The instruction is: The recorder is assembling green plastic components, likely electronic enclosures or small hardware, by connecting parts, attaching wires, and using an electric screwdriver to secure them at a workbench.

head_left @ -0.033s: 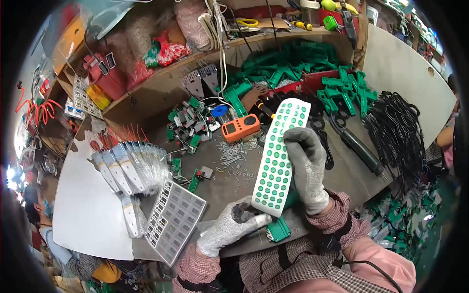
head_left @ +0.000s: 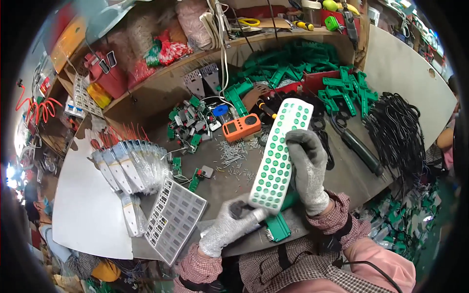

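The person's gloved left hand pinches the lower end of a white sheet of round green stickers, which slants above the grey bench near a green plastic housing, while the gloved right hand curls at its right edge, its grip impossible to tell.
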A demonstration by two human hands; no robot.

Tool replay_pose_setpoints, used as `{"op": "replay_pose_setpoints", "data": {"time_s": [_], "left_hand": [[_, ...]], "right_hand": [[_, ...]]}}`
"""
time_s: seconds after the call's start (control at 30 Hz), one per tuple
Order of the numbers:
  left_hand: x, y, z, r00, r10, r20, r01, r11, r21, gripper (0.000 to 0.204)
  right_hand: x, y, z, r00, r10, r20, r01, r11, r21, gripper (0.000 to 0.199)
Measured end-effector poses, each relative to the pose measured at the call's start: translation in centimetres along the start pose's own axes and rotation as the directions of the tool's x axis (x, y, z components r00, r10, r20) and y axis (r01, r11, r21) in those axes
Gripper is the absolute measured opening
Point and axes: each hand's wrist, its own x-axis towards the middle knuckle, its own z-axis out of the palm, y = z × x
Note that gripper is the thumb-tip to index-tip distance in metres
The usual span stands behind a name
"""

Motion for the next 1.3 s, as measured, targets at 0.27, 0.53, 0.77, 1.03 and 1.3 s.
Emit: {"op": "replay_pose_setpoints", "data": {"time_s": [0.27, 0.53, 0.77, 1.03, 1.3], "left_hand": [[-1.3, 3.1, -3.5, 0.743, 0.437, -0.506, -0.411, 0.896, 0.170, 0.018], [-0.6, 6.8, 2.6, 0.743, 0.620, -0.251, -0.565, 0.782, 0.263, 0.052], [0.5, 5.1, 2.4, 0.808, 0.470, -0.356, -0.367, 0.874, 0.319, 0.024], [0.5, 4.1, 1.8, 0.680, 0.725, -0.113, -0.231, 0.358, 0.905, 0.025], [1.5, 4.6, 0.0, 0.717, 0.697, -0.007, -0.070, 0.083, 0.994, 0.028]], "right_hand": [[-0.2, -2.4, -9.0, 0.031, 0.254, 0.967, 0.229, 0.940, -0.254, 0.044], [-1.5, -3.6, 1.0, 0.813, 0.082, 0.576, -0.245, 0.946, 0.211, 0.087], [-1.1, -2.9, 1.7, 0.793, -0.436, 0.427, 0.602, 0.669, -0.435, 0.051], [-0.1, -2.4, 2.6, 0.691, -0.414, 0.593, 0.718, 0.490, -0.495, 0.026], [0.8, 0.7, 4.2, 0.774, -0.348, 0.530, 0.621, 0.585, -0.522, 0.019]]}}
